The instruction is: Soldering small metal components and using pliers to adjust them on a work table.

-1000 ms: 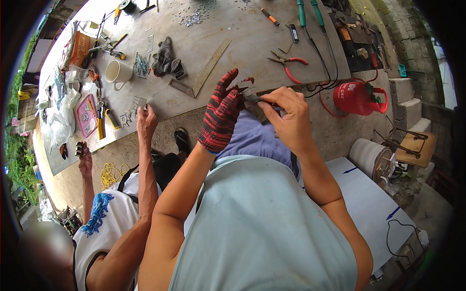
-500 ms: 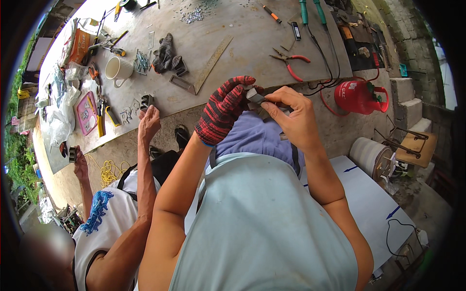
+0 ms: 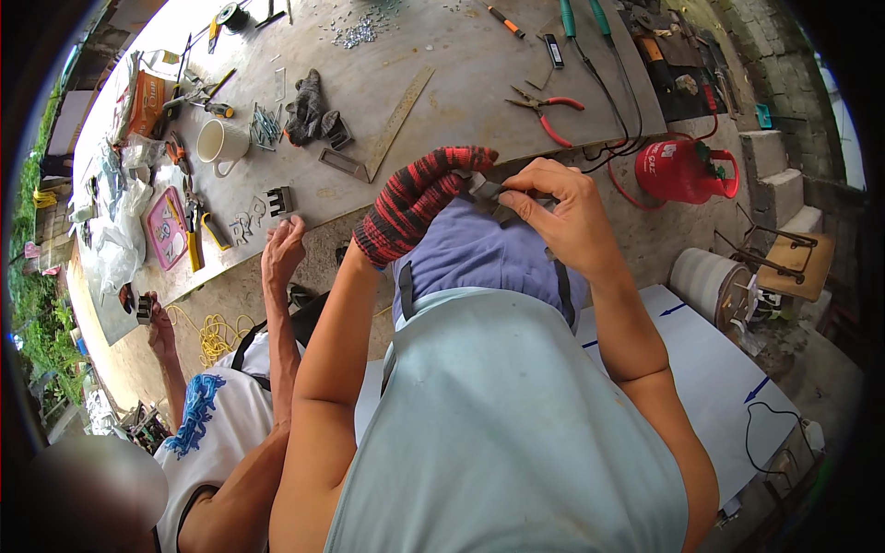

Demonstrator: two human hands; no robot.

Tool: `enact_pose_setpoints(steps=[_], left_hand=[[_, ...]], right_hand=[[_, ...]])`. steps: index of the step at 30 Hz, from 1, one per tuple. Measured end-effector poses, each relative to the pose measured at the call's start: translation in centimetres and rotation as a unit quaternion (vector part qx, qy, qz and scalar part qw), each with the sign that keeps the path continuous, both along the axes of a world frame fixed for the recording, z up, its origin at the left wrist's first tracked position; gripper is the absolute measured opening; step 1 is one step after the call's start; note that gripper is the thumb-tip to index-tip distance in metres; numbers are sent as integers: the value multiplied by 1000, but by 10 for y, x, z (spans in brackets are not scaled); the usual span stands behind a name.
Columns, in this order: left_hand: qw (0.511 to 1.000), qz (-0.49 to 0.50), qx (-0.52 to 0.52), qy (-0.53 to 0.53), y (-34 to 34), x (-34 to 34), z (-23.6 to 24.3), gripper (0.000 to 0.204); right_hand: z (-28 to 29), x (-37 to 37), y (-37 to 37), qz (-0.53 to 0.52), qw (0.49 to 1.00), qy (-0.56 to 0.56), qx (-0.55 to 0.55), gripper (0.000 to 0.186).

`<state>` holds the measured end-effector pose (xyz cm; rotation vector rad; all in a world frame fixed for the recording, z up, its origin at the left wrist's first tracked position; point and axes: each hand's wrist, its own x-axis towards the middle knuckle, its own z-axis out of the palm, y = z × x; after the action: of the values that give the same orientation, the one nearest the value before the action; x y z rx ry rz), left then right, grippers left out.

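My left hand, in a red-and-black striped knit glove, is closed around one end of a small grey metal piece in front of my lap. My bare right hand pinches the other end between thumb and fingers. Its exact shape is partly hidden by my fingers. Both hands are just off the near edge of the worktable. On the table beyond them lie red-handled pliers and a flat metal ruler.
At left, a co-worker's hand is beside a slotted metal part; the other holds a similar part. A mug, a dark glove and nails lie on the table. A red gas cylinder stands right.
My left hand has shifted slightly left and my right hand slightly right, still on the metal piece. The co-worker's nearer hand has moved down from the slotted part, which now stands on the table.
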<state>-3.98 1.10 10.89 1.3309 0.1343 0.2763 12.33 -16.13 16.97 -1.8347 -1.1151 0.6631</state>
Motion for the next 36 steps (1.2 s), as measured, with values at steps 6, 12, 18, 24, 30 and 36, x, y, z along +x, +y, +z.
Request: enact_pose_setpoints(steps=[6,12,18,24,30,36], left_hand=[[992,-99,34,68,14,4,7,30],[990,-116,-38,65,10,8,-1,32],[989,-93,3,111,2,7,6,26],[990,-87,-22,110,0,8,8,29],[996,-47,39,66,-7,6,6,27],[993,-25,100,61,-8,8,0,25]], right_hand=[[5,9,-6,42,999,-22,-18,13],[15,14,-9,87,991,-90,-34,10],[17,17,-11,118,984,-135,-22,8],[24,20,-7,147,977,-155,-27,7],[24,19,-7,141,977,-156,-32,8],[23,14,-8,113,980,-157,-47,6]])
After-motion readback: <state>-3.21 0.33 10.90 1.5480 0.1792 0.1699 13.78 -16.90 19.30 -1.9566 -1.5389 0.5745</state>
